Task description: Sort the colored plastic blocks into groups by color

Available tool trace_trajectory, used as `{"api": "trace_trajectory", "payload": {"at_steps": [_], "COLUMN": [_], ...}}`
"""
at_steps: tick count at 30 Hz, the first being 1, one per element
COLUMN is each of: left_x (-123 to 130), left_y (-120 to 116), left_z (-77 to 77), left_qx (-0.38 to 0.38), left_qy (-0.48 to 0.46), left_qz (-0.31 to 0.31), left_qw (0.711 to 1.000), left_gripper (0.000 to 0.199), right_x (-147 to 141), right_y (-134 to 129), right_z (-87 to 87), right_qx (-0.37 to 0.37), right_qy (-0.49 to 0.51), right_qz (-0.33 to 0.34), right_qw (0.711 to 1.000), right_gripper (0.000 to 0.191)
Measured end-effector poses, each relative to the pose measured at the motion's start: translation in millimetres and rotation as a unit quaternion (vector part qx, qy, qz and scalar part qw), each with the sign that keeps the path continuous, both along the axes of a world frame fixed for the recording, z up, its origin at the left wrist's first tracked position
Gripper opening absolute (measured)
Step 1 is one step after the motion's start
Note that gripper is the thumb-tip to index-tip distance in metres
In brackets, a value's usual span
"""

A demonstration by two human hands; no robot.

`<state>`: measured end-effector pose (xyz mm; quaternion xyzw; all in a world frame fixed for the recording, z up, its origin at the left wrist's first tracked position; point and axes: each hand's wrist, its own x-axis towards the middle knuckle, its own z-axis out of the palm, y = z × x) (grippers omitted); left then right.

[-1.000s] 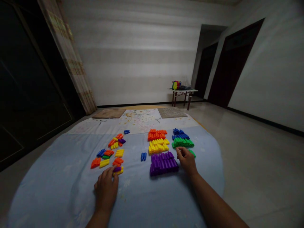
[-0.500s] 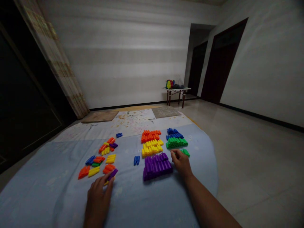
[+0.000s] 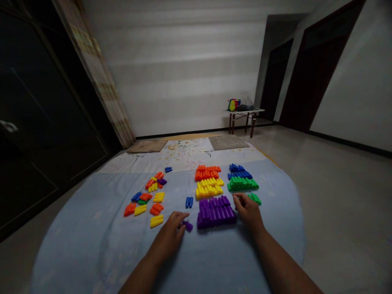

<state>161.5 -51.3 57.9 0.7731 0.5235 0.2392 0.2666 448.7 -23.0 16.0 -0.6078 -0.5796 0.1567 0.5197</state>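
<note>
My left hand point(image 3: 172, 231) is closed on a small purple plastic piece point(image 3: 188, 226), just left of the stacked purple pieces point(image 3: 216, 213). My right hand point(image 3: 249, 210) rests at the right side of that stack, thumb and finger pinched together; whatever lies between them, if anything, is too small to make out. Close behind it are a couple of loose green pieces point(image 3: 255, 199), partly covered by the hand. Beyond the purple stack sit yellow pieces point(image 3: 210, 188) and orange pieces point(image 3: 207, 173) in rows. Green pieces point(image 3: 243, 184) and blue pieces point(image 3: 239, 172) form another stacked group on the right.
Two joined blue pieces point(image 3: 189, 202) lie left of the stacks. Scattered mixed clusters, among them yellow pieces point(image 3: 157, 221) and orange pieces point(image 3: 130, 210), lie further left on the blue cloth point(image 3: 92, 228). A small table point(image 3: 259, 110) with bags stands by the far wall.
My left hand has carried the purple piece rightward from the loose clusters to beside the purple stack. The right hand keeps its place by the stack. The whole view has shifted.
</note>
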Motion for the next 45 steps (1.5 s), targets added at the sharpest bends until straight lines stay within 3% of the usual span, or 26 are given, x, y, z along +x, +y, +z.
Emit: {"api": "trace_trajectory", "payload": {"at_steps": [5, 8, 16, 23, 31, 36, 41, 45], "left_x": [9, 14, 20, 17, 10, 13, 38, 64], "left_y": [-6, -11, -12, -11, -5, 10, 38, 56], "left_z": [2.1, 3.6, 3.5, 2.0, -5.1, 9.7, 35.5, 43.1], "left_qx": [0.000, -0.022, -0.030, -0.012, -0.009, 0.010, 0.050, 0.033], "left_qy": [0.027, 0.053, 0.102, 0.126, 0.084, 0.028, 0.004, 0.020], "left_qz": [0.137, 0.159, 0.075, 0.078, 0.075, 0.095, 0.057, 0.012], "left_qw": [0.990, 0.986, 0.992, 0.989, 0.994, 0.995, 0.997, 0.999], "left_gripper": [0.041, 0.044, 0.027, 0.034, 0.035, 0.041, 0.038, 0.033], "right_x": [1, 0, 0, 0, -2, -3, -2, -2], "right_y": [-1, -1, 2, 2, 1, 1, 1, 2], "right_z": [1.2, 3.2, -0.1, 1.9, 4.4, 7.3, 9.1, 8.7], "right_qx": [0.003, -0.001, -0.008, 0.001, 0.004, 0.001, 0.000, 0.006], "right_qy": [-0.009, -0.010, -0.001, -0.012, -0.006, -0.001, -0.003, 0.001], "right_qz": [0.001, 0.001, 0.008, 0.000, -0.004, 0.000, -0.004, -0.009], "right_qw": [1.000, 1.000, 1.000, 1.000, 1.000, 1.000, 1.000, 1.000], "right_gripper": [0.032, 0.032, 0.035, 0.033, 0.030, 0.028, 0.028, 0.028]}}
